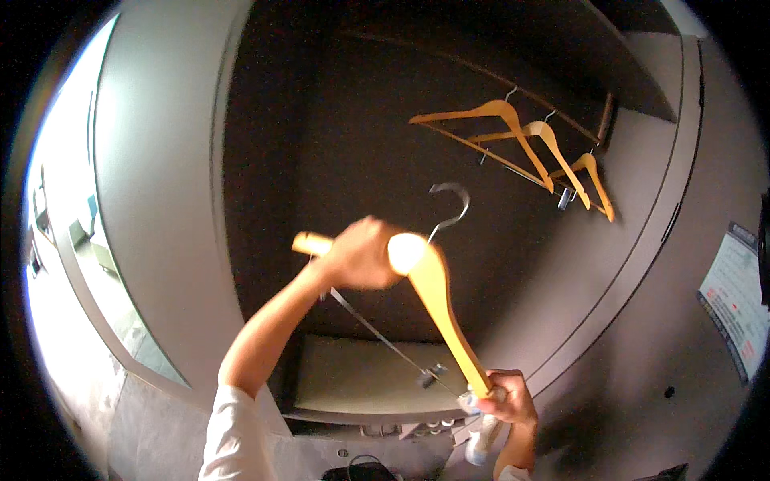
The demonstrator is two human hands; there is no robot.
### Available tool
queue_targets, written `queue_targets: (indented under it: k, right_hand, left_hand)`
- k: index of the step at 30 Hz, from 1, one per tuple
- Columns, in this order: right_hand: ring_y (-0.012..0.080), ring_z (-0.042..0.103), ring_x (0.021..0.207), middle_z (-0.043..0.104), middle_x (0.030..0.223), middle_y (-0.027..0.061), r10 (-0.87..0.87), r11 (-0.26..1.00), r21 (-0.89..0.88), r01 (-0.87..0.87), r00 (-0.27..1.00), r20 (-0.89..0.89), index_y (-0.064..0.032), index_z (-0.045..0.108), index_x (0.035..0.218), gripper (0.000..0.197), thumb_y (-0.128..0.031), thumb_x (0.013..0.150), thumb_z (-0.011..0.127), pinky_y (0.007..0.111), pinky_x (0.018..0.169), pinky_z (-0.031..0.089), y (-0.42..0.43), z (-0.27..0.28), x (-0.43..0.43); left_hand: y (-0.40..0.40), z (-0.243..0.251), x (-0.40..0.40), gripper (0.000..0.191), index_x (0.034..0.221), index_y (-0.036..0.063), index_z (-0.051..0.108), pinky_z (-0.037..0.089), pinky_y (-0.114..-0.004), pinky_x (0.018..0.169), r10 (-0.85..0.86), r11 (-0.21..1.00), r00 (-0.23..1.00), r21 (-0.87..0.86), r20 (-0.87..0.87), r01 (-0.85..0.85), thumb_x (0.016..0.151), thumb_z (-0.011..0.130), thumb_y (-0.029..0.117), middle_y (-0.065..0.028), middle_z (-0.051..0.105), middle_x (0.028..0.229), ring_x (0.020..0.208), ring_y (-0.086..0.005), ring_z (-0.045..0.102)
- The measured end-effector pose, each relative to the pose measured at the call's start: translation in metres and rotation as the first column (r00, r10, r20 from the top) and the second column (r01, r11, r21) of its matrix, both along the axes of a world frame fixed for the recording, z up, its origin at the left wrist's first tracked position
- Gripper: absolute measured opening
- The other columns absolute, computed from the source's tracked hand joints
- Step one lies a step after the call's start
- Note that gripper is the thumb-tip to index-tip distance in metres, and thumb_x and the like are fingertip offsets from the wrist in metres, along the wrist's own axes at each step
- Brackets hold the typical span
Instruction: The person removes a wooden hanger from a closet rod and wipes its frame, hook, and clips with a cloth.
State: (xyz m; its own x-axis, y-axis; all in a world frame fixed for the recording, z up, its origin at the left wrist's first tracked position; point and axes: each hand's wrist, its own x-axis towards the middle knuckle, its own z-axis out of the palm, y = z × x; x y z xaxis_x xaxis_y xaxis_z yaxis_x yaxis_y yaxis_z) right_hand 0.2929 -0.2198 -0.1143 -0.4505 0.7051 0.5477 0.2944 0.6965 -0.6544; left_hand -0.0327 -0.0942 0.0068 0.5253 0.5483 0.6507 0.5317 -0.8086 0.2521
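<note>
A wooden clothes hanger (442, 300) with a metal hook and a metal clip bar is held up in front of me. My left hand (367, 255) is closed around its left arm, close to the hook. My right hand (511, 397) grips the lower end of its other arm. Beside the right fingers, a whitish, partly clear item (478, 442) hangs down, perhaps a bottle or cloth; I cannot tell which. A metal clip (431, 376) sits on the hanger's bar, between the hands.
Several wooden hangers (499, 111) hang from a rail (523, 93) in the dark wardrobe at upper right. Below is a pale bench-like surface (373, 373). A mirror or glass panel (102, 240) stands left; a printed sheet (734, 294) is on the right wall. A black item (361, 472) lies at the bottom.
</note>
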Motion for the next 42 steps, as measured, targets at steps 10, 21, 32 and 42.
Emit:
queue_targets:
  k: [10, 21, 32, 42]
  right_hand:
    - [0.0080, 0.053, 0.057, 0.058, 0.062, 0.0032, -0.284, 0.902, 0.237, 0.361, 0.909, -0.306, 0.0011, 0.064, 0.079, 0.026, -0.023, 0.087, 0.064, 0.028, 0.051, 0.040, 0.158, 0.090, -0.002]
    - [0.0035, 0.050, 0.056, 0.051, 0.060, -0.0027, -0.193, 0.899, 0.348, 0.267, 0.954, -0.231, 0.0005, 0.057, 0.068, 0.035, -0.026, 0.090, 0.063, 0.024, 0.050, 0.040, 0.258, 0.224, -0.042]
    - [0.0042, 0.048, 0.055, 0.055, 0.057, -0.0002, -0.345, 0.826, 0.417, 0.379, 0.925, -0.157, 0.0005, 0.061, 0.068, 0.033, -0.028, 0.085, 0.068, 0.024, 0.048, 0.036, 0.293, 0.245, -0.040]
    - [0.0064, 0.054, 0.057, 0.061, 0.062, 0.0034, -0.382, 0.769, 0.472, 0.431, 0.902, -0.201, 0.0015, 0.063, 0.074, 0.027, -0.023, 0.086, 0.066, 0.026, 0.052, 0.042, 0.286, 0.221, -0.037]
  left_hand:
    - [0.165, 0.150, 0.052, 0.050, 0.110, 0.0040, 0.060, 0.051, -0.039, 0.071, 0.149, 0.939, 0.989, 0.311, 0.017, -0.146, 0.072, 0.080, 0.030, -0.0164, 0.068, 0.089, 0.080, -0.0294, 0.067]
    - [0.290, 0.231, 0.004, 0.044, 0.109, 0.0046, 0.063, 0.050, -0.035, 0.070, 0.095, 0.837, 0.934, 0.480, 0.345, -0.262, 0.074, 0.079, 0.028, -0.0127, 0.068, 0.087, 0.079, -0.0237, 0.066]
    - [0.352, 0.218, 0.012, 0.043, 0.107, 0.0016, 0.061, 0.051, -0.036, 0.075, 0.013, 0.878, 0.889, 0.419, 0.459, -0.229, 0.075, 0.078, 0.025, -0.0130, 0.068, 0.094, 0.087, -0.0254, 0.066]
    - [0.371, 0.210, 0.032, 0.043, 0.109, 0.0021, 0.060, 0.051, -0.037, 0.076, -0.081, 0.879, 0.872, 0.448, 0.482, -0.166, 0.077, 0.077, 0.026, -0.0154, 0.067, 0.096, 0.090, -0.0274, 0.066]
